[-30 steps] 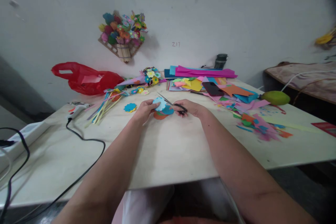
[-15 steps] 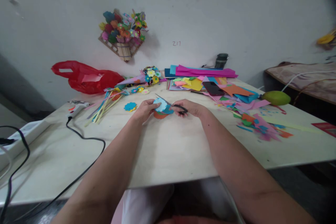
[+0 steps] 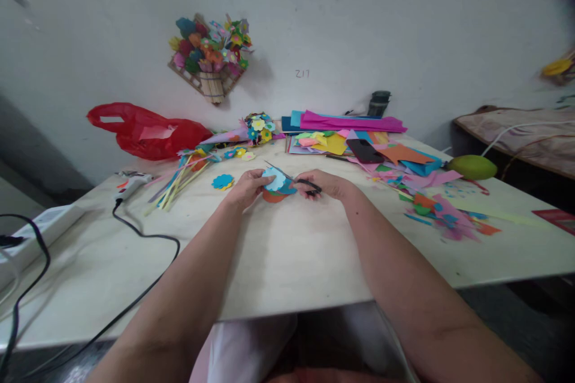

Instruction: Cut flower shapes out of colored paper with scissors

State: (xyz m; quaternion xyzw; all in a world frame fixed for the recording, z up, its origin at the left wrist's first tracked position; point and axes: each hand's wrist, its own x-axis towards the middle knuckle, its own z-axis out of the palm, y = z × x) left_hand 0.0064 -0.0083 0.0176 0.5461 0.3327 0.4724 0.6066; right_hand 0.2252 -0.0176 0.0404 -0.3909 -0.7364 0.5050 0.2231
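My left hand (image 3: 248, 188) pinches a light-blue scalloped paper flower (image 3: 274, 180) together with darker blue paper behind it. Black-handled scissors (image 3: 309, 184) are in my right hand (image 3: 327, 184), their blades pointing left across the upper right edge of the held paper. An orange paper piece (image 3: 274, 197) shows just under the blue ones; whether it is held or lies on the table I cannot tell. Left of my left hand lies a small stack of blue and yellow paper flowers (image 3: 223, 182).
Behind are a red plastic bag (image 3: 148, 131), a paper-flower bouquet (image 3: 259, 127), paper strips (image 3: 179, 182), a phone (image 3: 365, 151) on coloured paper and a green fruit (image 3: 472, 167). Paper scraps (image 3: 449, 215) spread at right. A power strip (image 3: 40, 239) and black cord (image 3: 148, 236) lie at left.
Almost nothing differs. Both hands, the scissors and the blue paper flower stay in the same place, with the view shifted very slightly.
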